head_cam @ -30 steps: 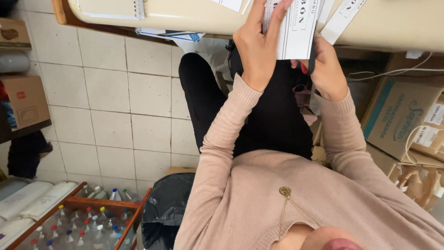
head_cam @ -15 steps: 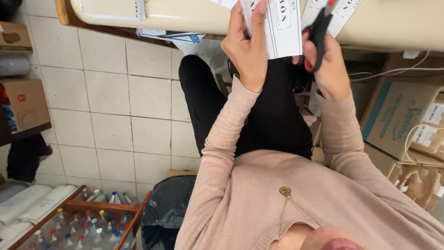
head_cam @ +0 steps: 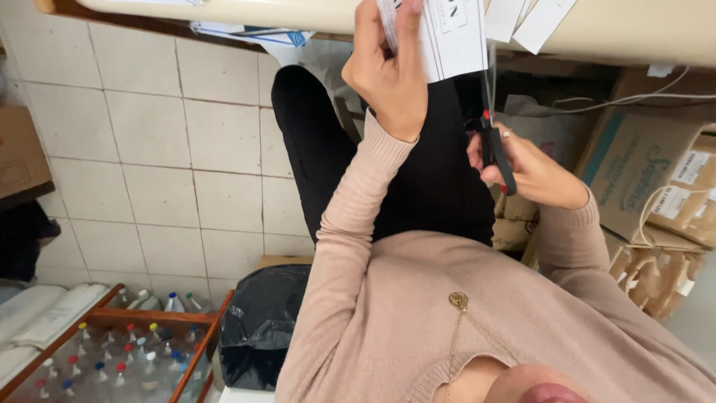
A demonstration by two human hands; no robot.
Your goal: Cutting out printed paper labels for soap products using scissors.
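Left hand [head_cam: 388, 75] is raised at the top of the view, thumb and fingers pinching a white printed paper sheet [head_cam: 451, 37] by its lower left part; the sheet extends up and right from the hand, and its top runs out of frame. Right hand [head_cam: 526, 168] sits lower and to the right, well below the sheet's bottom edge, fingers closed through the black handles of a pair of scissors [head_cam: 496, 145]. The blades point up toward the right edge of the sheet; they are thin and partly blurred, so I cannot tell if they are touching the paper or whether they are open. The scissors have a small red spot at the pivot. Both hands are in front of a cream table edge [head_cam: 634, 33], with more white paper strips [head_cam: 537, 19] hanging over it just right of the held sheet. Pink knit sleeves on both arms, black trousers beneath. Cardboard boxes [head_cam: 649, 172] sit on the right under the table, a black plastic bag [head_cam: 261, 321] is on the tiled floor, and a wooden crate of capped bottles [head_cam: 112, 358] is at lower left.
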